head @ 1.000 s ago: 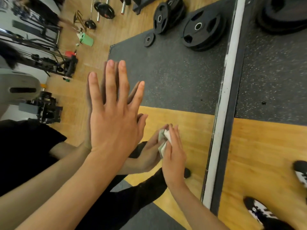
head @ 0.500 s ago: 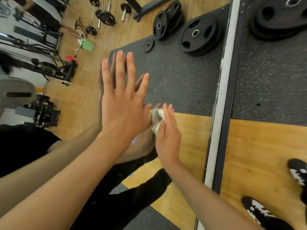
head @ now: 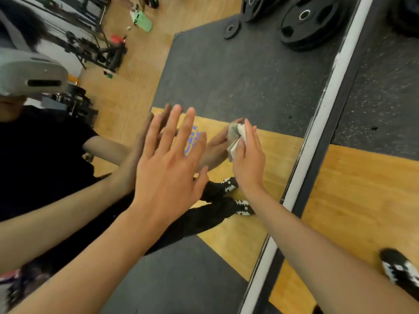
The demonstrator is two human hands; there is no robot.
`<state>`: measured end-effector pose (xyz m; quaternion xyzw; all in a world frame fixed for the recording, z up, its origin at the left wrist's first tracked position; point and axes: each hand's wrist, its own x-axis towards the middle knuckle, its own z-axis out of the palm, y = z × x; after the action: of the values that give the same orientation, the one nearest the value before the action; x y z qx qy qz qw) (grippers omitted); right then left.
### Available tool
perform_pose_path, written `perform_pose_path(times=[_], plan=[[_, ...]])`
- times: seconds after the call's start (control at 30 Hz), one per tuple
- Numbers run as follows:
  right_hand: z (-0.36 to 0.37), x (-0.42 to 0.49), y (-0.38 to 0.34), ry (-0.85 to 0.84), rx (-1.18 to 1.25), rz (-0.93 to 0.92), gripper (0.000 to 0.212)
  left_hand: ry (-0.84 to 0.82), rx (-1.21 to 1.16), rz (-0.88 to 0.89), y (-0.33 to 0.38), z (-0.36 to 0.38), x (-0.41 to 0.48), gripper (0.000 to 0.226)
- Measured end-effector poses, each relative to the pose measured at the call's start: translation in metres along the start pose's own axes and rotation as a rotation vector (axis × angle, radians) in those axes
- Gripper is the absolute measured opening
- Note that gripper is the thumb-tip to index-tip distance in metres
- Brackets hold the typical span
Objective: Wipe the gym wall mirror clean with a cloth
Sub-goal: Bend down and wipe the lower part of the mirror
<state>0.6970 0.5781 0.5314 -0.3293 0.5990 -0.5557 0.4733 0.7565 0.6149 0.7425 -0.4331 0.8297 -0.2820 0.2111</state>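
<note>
The wall mirror (head: 238, 71) fills the left and middle of the head view, bounded on the right by its pale bottom frame strip (head: 326, 103). My left hand (head: 169, 159) lies flat against the glass with fingers straight and spread, meeting its own reflection. My right hand (head: 248, 155) presses a small folded whitish cloth (head: 235, 139) against the mirror with straight fingers; only the cloth's left edge shows past the hand.
The glass reflects a dark rubber mat, wooden floor, black weight plates (head: 310, 21), a green container (head: 142, 20) and gym machines. Right of the frame strip lies the real floor with my shoe (head: 399, 268) at the lower right.
Both hands have slid across the mirror, the right hand carrying the cloth along the glass. The view has tilted, bringing the reflected headset and shoes into sight.
</note>
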Motion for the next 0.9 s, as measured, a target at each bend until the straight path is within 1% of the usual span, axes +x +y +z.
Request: perform_pose_path(times=[0.07,0.17,0.27,0.33,0.43,0.5,0.57,0.67,0.73,0.8,0.9], plan=[[-0.004,-0.011,-0.002,-0.024,0.018,0.019,0.052,-0.04,0.036,-0.045,-0.003,-0.004,-0.024,0.065],[-0.007,-0.019,-0.003,-0.079,0.014,0.011,0.053,-0.101,0.181,-0.062,-0.007,-0.004,-0.045,0.075],[0.002,-0.03,0.003,-0.021,-0.016,-0.004,0.049,-0.17,0.406,-0.006,-0.011,0.009,-0.046,0.093],[0.013,-0.059,0.007,0.012,-0.011,-0.019,0.047,-0.148,0.49,0.012,-0.01,0.018,-0.047,0.098],[0.031,-0.113,0.016,0.005,0.02,-0.008,0.048,-0.128,0.506,0.043,-0.01,0.023,-0.049,0.093],[0.036,-0.117,0.017,0.033,0.033,0.001,0.051,-0.138,0.502,0.048,-0.009,0.022,-0.049,0.094],[0.036,-0.077,0.003,0.106,0.061,-0.025,0.053,-0.147,0.524,0.046,-0.008,0.022,-0.048,0.097],[0.027,0.016,-0.04,0.224,0.178,-0.047,0.05,-0.151,0.508,0.036,-0.008,0.02,-0.046,0.099],[0.026,0.042,-0.063,0.277,0.226,-0.085,0.05,-0.152,0.513,0.036,-0.009,0.018,-0.046,0.098],[0.035,0.011,-0.07,0.264,0.223,-0.15,0.05,-0.148,0.496,0.042,-0.008,0.016,-0.046,0.094],[0.051,-0.096,-0.046,0.195,0.202,-0.164,0.049,-0.126,0.467,0.036,-0.007,0.017,-0.046,0.085]])
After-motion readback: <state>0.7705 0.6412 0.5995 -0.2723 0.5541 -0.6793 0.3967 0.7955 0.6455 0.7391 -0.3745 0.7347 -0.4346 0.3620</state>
